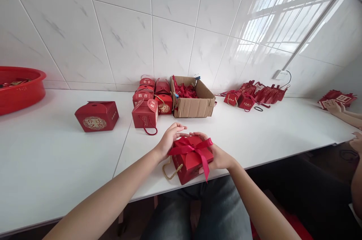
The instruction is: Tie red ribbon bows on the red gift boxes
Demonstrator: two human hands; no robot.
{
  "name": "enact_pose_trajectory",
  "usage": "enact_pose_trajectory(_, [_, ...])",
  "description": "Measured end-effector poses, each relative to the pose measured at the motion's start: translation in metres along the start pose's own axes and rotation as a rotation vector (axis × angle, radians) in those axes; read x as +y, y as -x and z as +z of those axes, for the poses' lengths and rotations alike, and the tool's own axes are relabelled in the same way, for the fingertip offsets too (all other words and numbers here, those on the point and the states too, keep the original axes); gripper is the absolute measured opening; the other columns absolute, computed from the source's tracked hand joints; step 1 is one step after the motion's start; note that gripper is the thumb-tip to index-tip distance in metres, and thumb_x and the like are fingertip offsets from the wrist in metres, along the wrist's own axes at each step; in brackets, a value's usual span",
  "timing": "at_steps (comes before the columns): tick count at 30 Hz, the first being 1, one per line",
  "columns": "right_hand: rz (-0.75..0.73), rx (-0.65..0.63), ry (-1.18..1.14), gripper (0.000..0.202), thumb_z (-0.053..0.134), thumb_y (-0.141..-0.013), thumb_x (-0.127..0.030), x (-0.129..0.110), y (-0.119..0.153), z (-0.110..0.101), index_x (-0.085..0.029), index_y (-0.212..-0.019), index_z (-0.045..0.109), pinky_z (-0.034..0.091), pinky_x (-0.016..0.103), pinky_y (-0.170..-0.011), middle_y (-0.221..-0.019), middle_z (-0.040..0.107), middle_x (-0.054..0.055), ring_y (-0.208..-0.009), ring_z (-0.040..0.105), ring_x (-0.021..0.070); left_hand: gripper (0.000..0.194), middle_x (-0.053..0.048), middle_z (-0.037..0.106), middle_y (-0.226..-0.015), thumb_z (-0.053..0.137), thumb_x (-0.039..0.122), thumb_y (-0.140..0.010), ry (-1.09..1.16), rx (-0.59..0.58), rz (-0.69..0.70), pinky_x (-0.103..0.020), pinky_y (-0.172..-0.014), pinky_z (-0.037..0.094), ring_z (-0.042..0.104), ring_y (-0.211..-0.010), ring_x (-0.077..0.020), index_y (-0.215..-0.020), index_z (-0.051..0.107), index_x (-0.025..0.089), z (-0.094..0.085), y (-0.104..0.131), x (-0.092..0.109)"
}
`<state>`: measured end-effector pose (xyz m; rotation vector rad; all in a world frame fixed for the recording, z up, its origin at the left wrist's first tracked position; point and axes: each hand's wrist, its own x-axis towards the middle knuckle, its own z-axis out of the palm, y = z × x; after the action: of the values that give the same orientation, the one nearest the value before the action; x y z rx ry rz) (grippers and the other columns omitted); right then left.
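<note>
A red gift box (188,166) sits at the table's front edge, with a crimson ribbon (194,148) tied in a bow on its lid. A tan rope handle (169,174) hangs from its left side. My right hand (217,156) grips the box's right side, fingers behind it and thumb low at the front. At the box's back left corner is my left hand (169,139), its fingers stretched out over the far edge; whether it touches the box I cannot tell.
Beyond my hands stands a cardboard box (194,108) of red ribbons, beside several red gift boxes (144,113). Another red box (97,117) stands left, near a red basin (22,93). Red packaging (261,93) lies back right. A co-worker's hand (333,107) rests on cards far right.
</note>
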<state>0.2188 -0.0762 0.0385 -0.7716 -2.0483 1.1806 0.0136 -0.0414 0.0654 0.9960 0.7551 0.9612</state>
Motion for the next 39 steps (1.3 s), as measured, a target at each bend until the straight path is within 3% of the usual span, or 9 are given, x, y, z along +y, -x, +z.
enact_pose_trajectory(7, [0.246,0.309,0.031,0.109,0.083,-0.055,-0.041,0.020,0.043,-0.046,-0.027,-0.140,0.016,0.041,0.047,-0.100,-0.141,0.035,0.016,-0.122,0.048,0.0311,0.018,-0.002,0.054,-0.105,0.056,0.037,-0.076,-0.101,0.153,0.100,-0.029,-0.075,0.045,0.054,-0.095,-0.0174,-0.083,0.048,0.022,-0.014,-0.010,-0.010])
enact_pose_trajectory(12, [0.751,1.187,0.623,0.132,0.076,-0.053,-0.058,0.055,0.039,-0.091,-0.011,-0.147,-0.004,0.020,0.056,-0.109,-0.150,0.008,0.028,-0.139,0.013,0.0434,0.018,-0.003,0.053,-0.107,0.056,0.035,-0.074,-0.172,0.157,0.189,-0.029,-0.077,0.042,0.049,-0.103,-0.0188,-0.084,0.049,0.021,-0.017,-0.011,-0.007])
enact_pose_trajectory(15, [0.950,1.012,0.892,0.102,0.051,-0.080,-0.057,0.075,0.034,-0.092,-0.003,-0.147,-0.003,0.017,0.052,-0.110,-0.152,0.002,0.029,-0.141,0.008,0.0405,0.021,-0.002,0.051,-0.109,0.057,0.037,-0.074,-0.262,0.194,0.264,-0.030,-0.080,0.041,0.048,-0.105,-0.0194,-0.087,0.049,0.022,-0.017,-0.011,-0.005])
enact_pose_trajectory(19, [0.946,0.648,0.986,0.059,0.029,-0.092,-0.040,0.090,0.037,-0.082,-0.009,-0.142,0.032,0.020,0.049,-0.110,-0.148,0.033,0.017,-0.137,0.027,0.0324,0.023,-0.004,0.053,-0.111,0.060,0.034,-0.072,-0.467,0.354,0.380,-0.033,-0.086,0.039,0.047,-0.111,-0.0226,-0.089,0.049,0.023,-0.021,-0.011,-0.001])
enact_pose_trajectory(24, [0.944,0.609,1.008,0.056,0.026,-0.092,-0.040,0.092,0.042,-0.084,-0.010,-0.137,0.041,0.022,0.050,-0.109,-0.148,0.035,0.016,-0.136,0.029,0.0323,0.034,-0.006,0.048,-0.119,0.064,0.024,-0.069,-0.873,0.689,0.643,-0.042,-0.101,0.033,0.039,-0.122,-0.0276,-0.100,0.050,0.026,-0.040,-0.009,0.017])
enact_pose_trajectory(29, [0.949,0.588,1.028,0.055,0.024,-0.093,-0.040,0.091,0.043,-0.086,-0.012,-0.137,0.041,0.023,0.049,-0.109,-0.148,0.035,0.014,-0.136,0.029,0.0302,0.097,-0.017,0.007,-0.150,0.079,0.041,-0.058,-0.984,1.022,0.474,-0.061,-0.105,0.018,0.004,-0.139,-0.0418,-0.138,0.024,0.029,-0.068,-0.018,0.028])
enact_pose_trajectory(32, [0.952,0.588,1.038,0.056,0.023,-0.093,-0.041,0.090,0.043,-0.085,-0.012,-0.138,0.041,0.024,0.048,-0.109,-0.147,0.036,0.014,-0.136,0.030,0.0300,0.120,-0.022,0.003,-0.149,0.082,0.039,-0.053,-1.011,1.015,0.444,-0.063,-0.105,0.018,0.004,-0.139,-0.0433,-0.144,0.005,0.025,-0.084,-0.028,0.025])
enact_pose_trajectory(36, [0.945,0.588,1.042,0.056,0.024,-0.093,-0.041,0.090,0.043,-0.085,-0.012,-0.138,0.041,0.024,0.046,-0.109,-0.147,0.037,0.013,-0.136,0.030,0.0293,0.116,-0.023,0.016,-0.144,0.077,0.025,-0.055,-0.943,0.921,0.517,-0.051,-0.111,0.021,0.014,-0.139,-0.0365,-0.144,0.002,0.016,-0.099,-0.029,0.028])
enact_pose_trajectory(39, [0.945,0.595,1.038,0.056,0.025,-0.093,-0.041,0.090,0.043,-0.085,-0.011,-0.138,0.041,0.024,0.047,-0.109,-0.148,0.036,0.014,-0.136,0.030,0.0292,0.109,-0.021,0.021,-0.144,0.076,0.022,-0.053,-0.933,0.605,0.442,-0.048,-0.114,0.017,0.016,-0.139,-0.0342,-0.142,0.013,0.016,-0.098,-0.022,0.030])
